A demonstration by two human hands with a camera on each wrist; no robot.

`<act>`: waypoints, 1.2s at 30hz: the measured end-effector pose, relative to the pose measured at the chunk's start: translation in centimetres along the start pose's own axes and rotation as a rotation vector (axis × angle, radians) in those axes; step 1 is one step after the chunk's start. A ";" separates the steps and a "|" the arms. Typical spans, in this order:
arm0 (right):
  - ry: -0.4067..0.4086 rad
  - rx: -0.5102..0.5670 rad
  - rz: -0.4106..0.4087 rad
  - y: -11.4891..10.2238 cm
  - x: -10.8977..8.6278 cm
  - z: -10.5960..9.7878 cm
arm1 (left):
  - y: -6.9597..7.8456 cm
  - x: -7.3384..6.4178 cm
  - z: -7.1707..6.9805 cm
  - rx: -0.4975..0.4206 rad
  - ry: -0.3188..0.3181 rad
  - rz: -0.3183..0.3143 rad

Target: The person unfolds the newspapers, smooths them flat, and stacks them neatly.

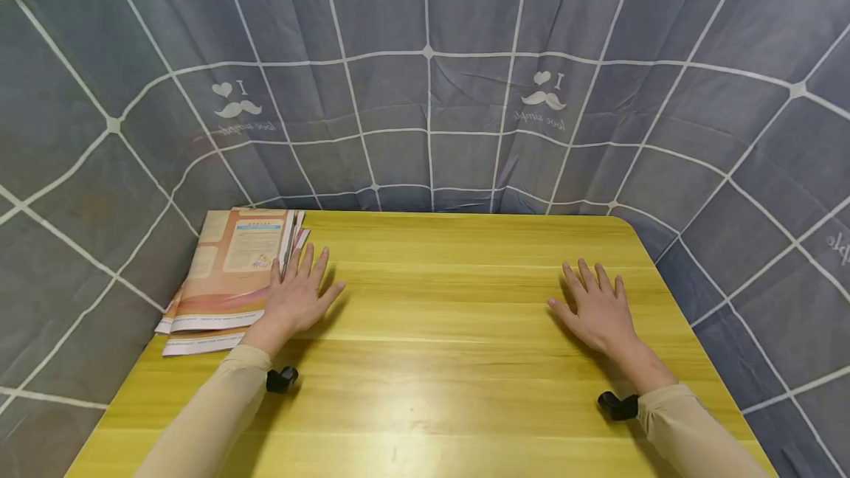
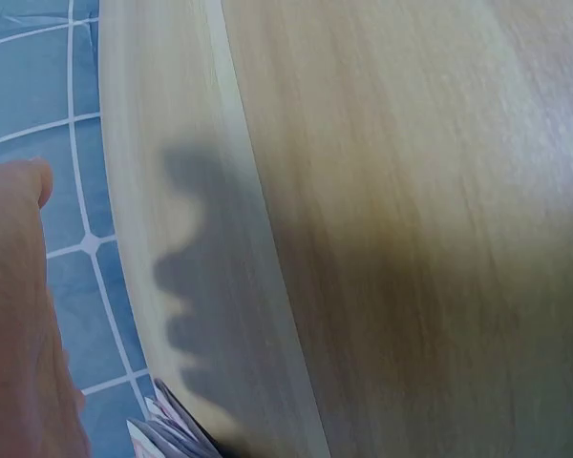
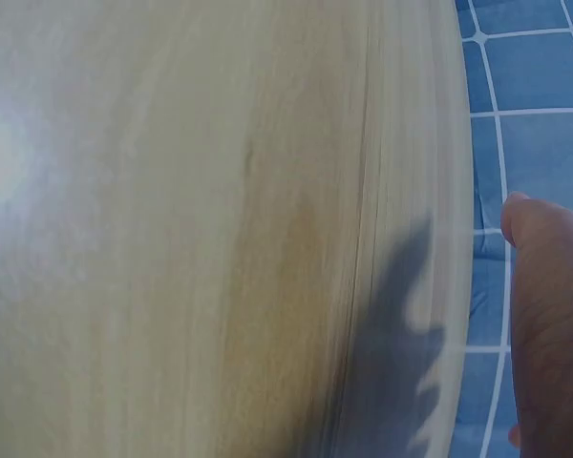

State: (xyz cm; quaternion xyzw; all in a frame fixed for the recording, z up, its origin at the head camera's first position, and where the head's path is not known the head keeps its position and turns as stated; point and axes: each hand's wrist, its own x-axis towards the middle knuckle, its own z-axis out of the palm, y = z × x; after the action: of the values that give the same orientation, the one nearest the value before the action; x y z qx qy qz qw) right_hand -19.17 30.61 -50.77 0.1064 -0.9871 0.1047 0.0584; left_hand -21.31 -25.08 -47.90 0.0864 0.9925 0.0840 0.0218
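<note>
My left hand is held over the table with its fingers straight and spread, holding nothing. In the head view it overlaps the right edge of a stack of folded printed papers, orange and white, at the table's left side. A corner of that paper stack shows low in the left wrist view, beside the left hand. Over the right part of the table, my right hand also has its fingers spread and holds nothing. The right wrist view shows the thumb side of the right hand and its shadow on the wood.
The yellow wood-grain table fills the lower part of the head view. A grey curtain with white grid lines hangs behind it and along both sides. Each wrist wears a small black device, such as the left one.
</note>
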 end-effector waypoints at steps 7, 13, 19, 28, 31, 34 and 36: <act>0.015 -0.007 -0.004 -0.1 0.0 0.1 | 0.1 0.4 -0.3 -0.005 0.014 0.011; 0.032 0.033 -0.052 -1.6 0.1 0.4 | -0.8 0.1 -1.6 -0.025 0.058 0.004; 0.065 0.171 -0.125 -4.8 0.7 0.7 | -3.9 -1.4 -3.0 -0.087 0.093 -0.054; 0.015 0.427 -0.191 -10.5 1.5 1.4 | -9.7 -4.4 -4.4 -0.152 0.180 -0.226; -0.028 0.481 -0.222 -12.5 1.8 1.7 | -10.7 -5.3 -4.6 -0.139 0.184 -0.278; -0.064 0.502 -0.251 -14.5 2.3 1.9 | -11.5 -5.8 -4.4 -0.135 0.173 -0.321; -0.080 0.511 -0.272 -15.8 2.6 2.1 | -12.0 -5.9 -4.2 -0.136 0.160 -0.343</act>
State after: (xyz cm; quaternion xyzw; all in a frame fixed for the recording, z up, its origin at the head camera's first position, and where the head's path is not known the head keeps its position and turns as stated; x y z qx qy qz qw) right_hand -18.39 14.57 -49.34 0.2529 -0.9069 0.3369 0.0042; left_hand -17.74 -38.48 -45.67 -0.0927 0.9832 0.1526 -0.0374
